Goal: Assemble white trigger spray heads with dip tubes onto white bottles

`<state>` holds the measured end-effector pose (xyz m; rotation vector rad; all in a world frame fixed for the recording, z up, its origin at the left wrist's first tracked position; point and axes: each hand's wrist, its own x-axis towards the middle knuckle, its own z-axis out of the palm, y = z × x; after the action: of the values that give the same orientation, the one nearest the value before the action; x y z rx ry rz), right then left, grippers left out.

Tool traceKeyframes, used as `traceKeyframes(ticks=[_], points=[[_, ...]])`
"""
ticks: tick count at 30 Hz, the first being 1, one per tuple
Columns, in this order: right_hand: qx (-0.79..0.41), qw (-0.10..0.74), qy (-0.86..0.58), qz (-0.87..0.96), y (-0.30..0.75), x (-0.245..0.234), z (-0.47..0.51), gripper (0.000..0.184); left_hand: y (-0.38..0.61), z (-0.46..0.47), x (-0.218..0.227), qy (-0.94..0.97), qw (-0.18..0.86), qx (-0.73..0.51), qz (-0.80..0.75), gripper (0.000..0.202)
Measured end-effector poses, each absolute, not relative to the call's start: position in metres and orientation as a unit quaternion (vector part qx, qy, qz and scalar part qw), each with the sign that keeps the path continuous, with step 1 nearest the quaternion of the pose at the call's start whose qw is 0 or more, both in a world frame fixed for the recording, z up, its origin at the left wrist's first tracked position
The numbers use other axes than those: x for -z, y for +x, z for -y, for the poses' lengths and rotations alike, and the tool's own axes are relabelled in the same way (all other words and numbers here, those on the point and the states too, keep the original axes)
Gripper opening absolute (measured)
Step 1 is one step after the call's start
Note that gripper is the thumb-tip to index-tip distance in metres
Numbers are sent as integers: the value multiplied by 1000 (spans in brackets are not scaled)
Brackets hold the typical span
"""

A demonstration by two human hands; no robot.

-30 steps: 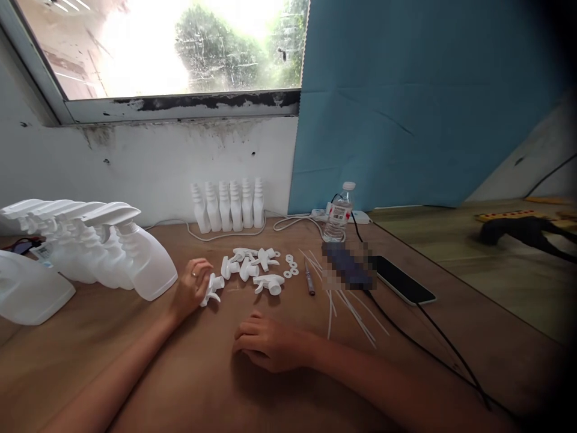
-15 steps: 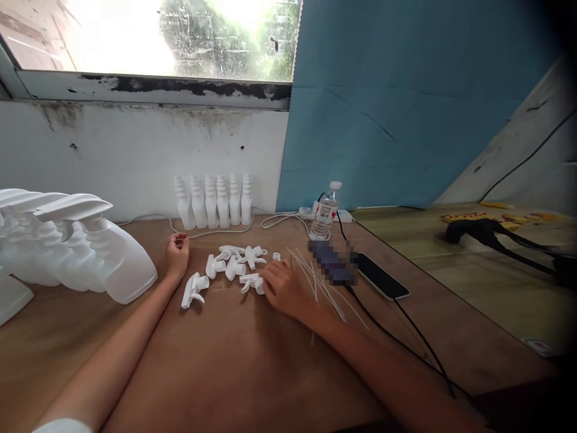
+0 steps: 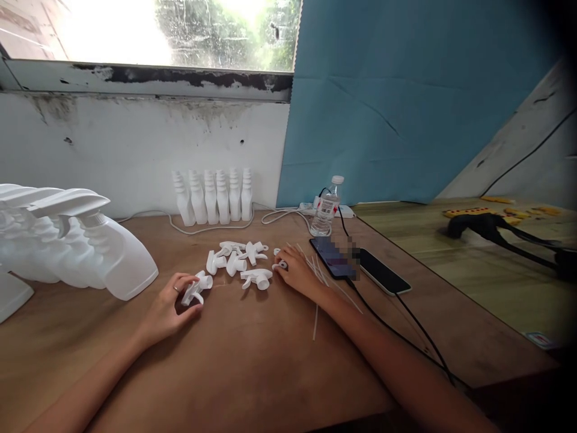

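Observation:
My left hand curves around a white spray trigger head on the brown table, fingertips at its top and thumb at its lower end. My right hand pinches a small white ring between thumb and fingers. Between the hands lies a loose group of several more white trigger heads; the nearest to my right hand is one trigger head on its side. A second small ring shows partly behind the right fingertips. Thin white tubes lie partly under my right wrist.
Large white spray bottles stand in a row at the left. Several small white bottles line the wall. A water bottle, two phones with black cables and a power strip occupy the right.
My left hand has come nearer and right onto the closest trigger head. My right hand has left the trigger head it was touching, shifted slightly right, and now pinches a ring.

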<state>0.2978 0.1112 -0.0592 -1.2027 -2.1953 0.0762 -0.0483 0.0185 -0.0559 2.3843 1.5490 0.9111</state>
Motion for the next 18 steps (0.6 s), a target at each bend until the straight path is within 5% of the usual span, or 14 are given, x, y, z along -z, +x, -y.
traceKeyframes(ticks=[7,18], points=[[-50,431,-338,835,269,40,-80,11,-26,0,64,849,66,-288,-438,40],[33,373,-212,903,257,37,-62,12,41,-32,56,815,193,-356,-414,19]])
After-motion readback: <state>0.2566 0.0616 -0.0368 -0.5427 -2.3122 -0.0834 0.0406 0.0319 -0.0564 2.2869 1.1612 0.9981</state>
